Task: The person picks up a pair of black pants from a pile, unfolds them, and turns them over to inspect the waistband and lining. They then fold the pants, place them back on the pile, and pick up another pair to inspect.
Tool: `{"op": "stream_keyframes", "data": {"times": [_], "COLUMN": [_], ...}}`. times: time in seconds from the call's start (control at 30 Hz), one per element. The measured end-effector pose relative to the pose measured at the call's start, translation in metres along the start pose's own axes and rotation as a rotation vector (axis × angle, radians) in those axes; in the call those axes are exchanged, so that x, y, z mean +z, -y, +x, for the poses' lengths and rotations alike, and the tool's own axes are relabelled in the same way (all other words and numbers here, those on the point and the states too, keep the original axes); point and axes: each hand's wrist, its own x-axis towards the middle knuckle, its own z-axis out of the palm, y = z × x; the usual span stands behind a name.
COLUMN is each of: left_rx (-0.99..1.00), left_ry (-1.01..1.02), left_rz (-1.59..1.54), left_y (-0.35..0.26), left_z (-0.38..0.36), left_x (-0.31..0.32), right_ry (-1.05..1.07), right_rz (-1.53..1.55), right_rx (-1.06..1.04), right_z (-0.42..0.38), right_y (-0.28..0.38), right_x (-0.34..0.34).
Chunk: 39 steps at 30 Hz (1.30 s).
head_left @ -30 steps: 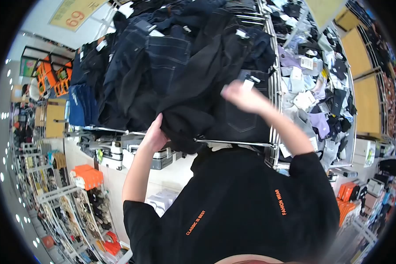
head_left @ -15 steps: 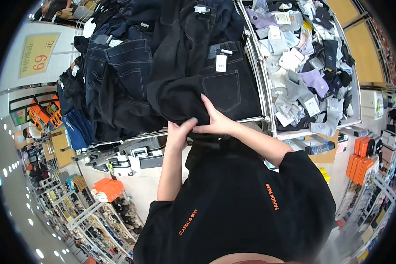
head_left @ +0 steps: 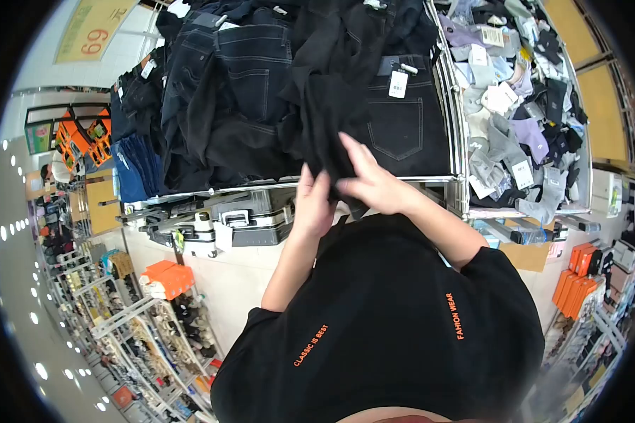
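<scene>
A black pair of jeans point(head_left: 324, 106) hangs bunched over the front of a jeans pile, one leg drawn toward my body. My left hand point(head_left: 313, 203) is closed on the lower left side of that leg, thumb over the cloth. On the opposite edge, my right hand point(head_left: 370, 180) grips the fabric, with thumb and fingers well apart; some fingertips are hidden by the cloth. Just right of the leg lies a folded pair of black jeans point(head_left: 396, 130) with a white tag point(head_left: 398, 84). Dark blue jeans point(head_left: 254, 70) lie to the left.
A metal rail point(head_left: 261, 185) edges the display at the front. Beyond a divider on the right is a bin of socks point(head_left: 504, 134). Silver cases point(head_left: 254, 224) stand underneath. A yellow price sign point(head_left: 92, 32) is at upper left, and orange boxes point(head_left: 168, 279) sit lower left.
The rounded, bunched leg end has become a narrower, hanging strip of cloth between my hands. The whole view has shifted, with the display now further right and higher.
</scene>
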Motion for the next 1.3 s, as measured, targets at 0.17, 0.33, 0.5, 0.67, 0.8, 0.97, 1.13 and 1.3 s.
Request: {"op": "stream_keyframes", "data": {"times": [0.17, 0.33, 0.5, 0.67, 0.8, 0.97, 1.13, 1.3], "left_rx": [-0.073, 0.202, 0.465, 0.433, 0.364, 0.446, 0.802, 0.673], "left_ry": [0.134, 0.164, 0.170, 0.117, 0.093, -0.065, -0.199, 0.143], "left_rz": [-0.499, -0.360, -0.015, 0.232, 0.138, 0.419, 0.839, 1.073], "left_y": [-0.045, -0.078, -0.090, -0.094, -0.082, -0.072, -0.088, -0.102], "left_z": [-0.013, -0.053, -0.093, -0.109, -0.112, -0.104, -0.097, -0.088], "left_x": [-0.042, -0.061, -0.094, -0.136, -0.165, -0.196, -0.209, -0.210], "right_ry": [0.006, -0.132, -0.146, -0.019, 0.051, -0.111, -0.330, -0.187], "right_rz": [-0.641, -0.778, -0.578, -0.380, -0.197, 0.138, 0.646, 0.703], "right_rx": [-0.211, -0.436, -0.444, -0.363, -0.233, 0.037, 0.125, 0.299], "right_z": [-0.007, 0.003, 0.008, 0.021, 0.022, 0.014, 0.030, 0.037], "right_y": [0.064, 0.080, 0.098, 0.093, 0.076, 0.070, 0.076, 0.109], "right_x": [0.049, 0.105, 0.147, 0.191, 0.213, 0.228, 0.235, 0.208]}}
